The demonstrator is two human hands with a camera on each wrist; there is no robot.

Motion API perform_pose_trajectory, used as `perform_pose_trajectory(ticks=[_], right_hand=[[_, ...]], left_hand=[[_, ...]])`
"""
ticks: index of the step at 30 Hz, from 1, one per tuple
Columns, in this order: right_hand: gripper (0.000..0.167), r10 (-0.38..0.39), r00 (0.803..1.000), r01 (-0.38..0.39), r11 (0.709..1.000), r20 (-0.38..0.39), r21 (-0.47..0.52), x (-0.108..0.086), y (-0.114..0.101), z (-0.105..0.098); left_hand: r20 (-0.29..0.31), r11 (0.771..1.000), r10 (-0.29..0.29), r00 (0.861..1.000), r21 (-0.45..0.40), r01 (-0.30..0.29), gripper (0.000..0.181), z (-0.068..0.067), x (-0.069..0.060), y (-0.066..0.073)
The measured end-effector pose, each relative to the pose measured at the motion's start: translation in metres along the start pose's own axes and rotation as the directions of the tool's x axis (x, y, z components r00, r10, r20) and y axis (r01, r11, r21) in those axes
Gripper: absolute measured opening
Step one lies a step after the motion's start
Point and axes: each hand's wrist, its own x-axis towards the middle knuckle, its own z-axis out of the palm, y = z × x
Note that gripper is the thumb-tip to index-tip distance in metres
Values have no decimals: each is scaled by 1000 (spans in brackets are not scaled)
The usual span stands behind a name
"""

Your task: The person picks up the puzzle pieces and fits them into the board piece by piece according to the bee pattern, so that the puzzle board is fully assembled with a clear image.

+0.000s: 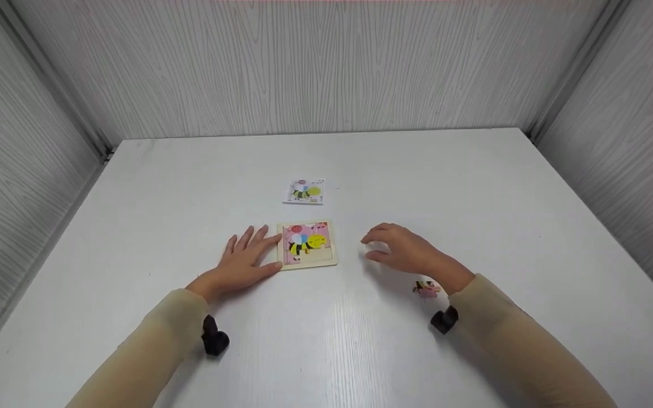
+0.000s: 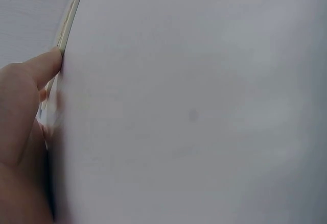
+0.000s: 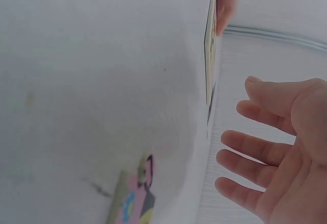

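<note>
A square wooden jigsaw puzzle (image 1: 306,245) with a bee picture lies flat on the table; its lower right part shows bare wood. My left hand (image 1: 242,262) has its fingers spread, with thumb and index fingertip touching the puzzle's left edge. In the left wrist view the thumb (image 2: 47,66) rests against the board's rim. To the right of the puzzle, my right hand (image 1: 403,248) hovers over the table, fingers loosely bent and holding nothing. Beneath the right wrist lies a loose pink, yellow and black puzzle piece (image 1: 427,289), seen blurred as a puzzle piece (image 3: 134,198) in the right wrist view.
Behind the puzzle lies a small picture card (image 1: 305,191) showing the same bee design. The white table (image 1: 326,351) is bounded by a pale wood-grain panel (image 1: 326,68) at the back and by panels on both sides.
</note>
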Motion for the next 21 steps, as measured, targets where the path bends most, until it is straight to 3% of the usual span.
perform_pose_trajectory(ticks=[13,21], right_hand=[[32,-21,1000,22,998,-21,58,-42,27,-15],[33,29,999,-28,998,-16,62,-68,39,-22]], left_hand=[[-12,1000,18,1000,-16,-18,69,1,0,-2],[-9,1000,9,1000,-5,-9,69,1,1,-1]])
